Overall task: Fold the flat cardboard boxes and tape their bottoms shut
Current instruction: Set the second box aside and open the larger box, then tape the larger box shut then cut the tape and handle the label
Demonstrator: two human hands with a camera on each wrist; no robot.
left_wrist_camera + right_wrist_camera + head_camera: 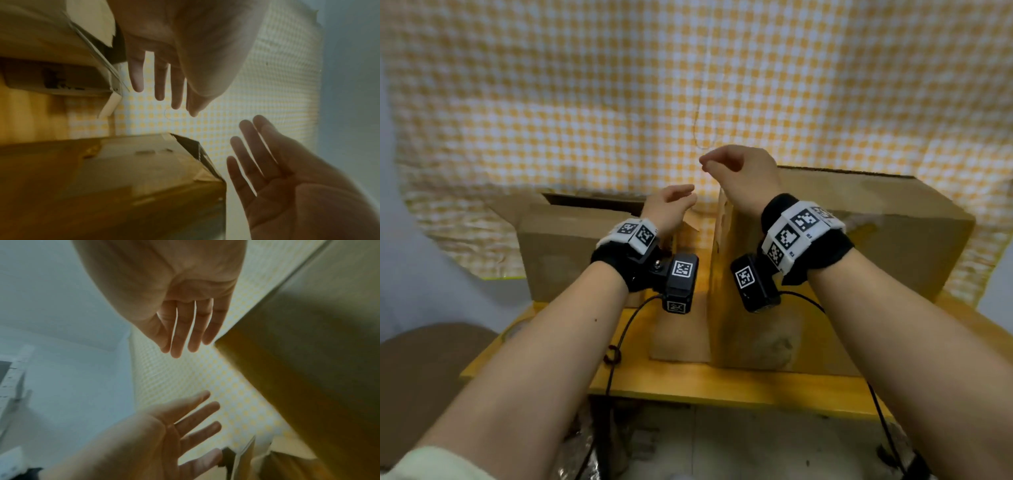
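Observation:
Two folded-up brown cardboard boxes stand side by side on the yellow wooden table [722, 380]: a smaller left box [571, 246] and a bigger right box [859, 257]. My left hand [671, 202] and right hand [736, 171] hang in the air above the gap between them, palms turned toward each other. Neither touches a box. In the left wrist view the left hand [164, 97] has straight fingers and holds nothing. The right wrist view shows the right hand [185, 337] the same way, beside the box wall [308, 369].
A yellow-and-white checked cloth [688, 85] covers the wall behind the boxes. A round roll-like object [514, 330] lies at the table's left corner. Black camera cables [619, 342] trail over the front edge. A brown rounded seat [421, 359] stands at the lower left.

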